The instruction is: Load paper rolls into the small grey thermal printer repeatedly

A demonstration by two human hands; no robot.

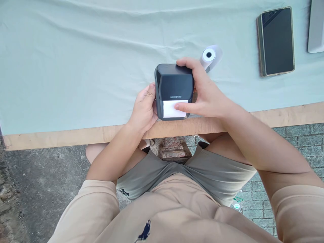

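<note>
A dark label printer (176, 84) marked NIIMBOT is held between my two hands near the table's front edge. My left hand (144, 106) grips its left side, the thumb lying along the casing. Around the right side wraps my right hand (202, 89), with fingers at the top right corner and the thumb pressing on a white paper label (169, 108) at the printer's front. Just behind my right hand stands a white paper roll (209, 55) with a dark core, its loose end curling out. The undersides of both hands are hidden.
A pale green cloth (76, 67) covers the table, with a bare wooden edge (63, 136) in front. At the right lies a dark-screened phone (277, 42) on a box-like thing. A grey object (316, 30) is cut off at the far right.
</note>
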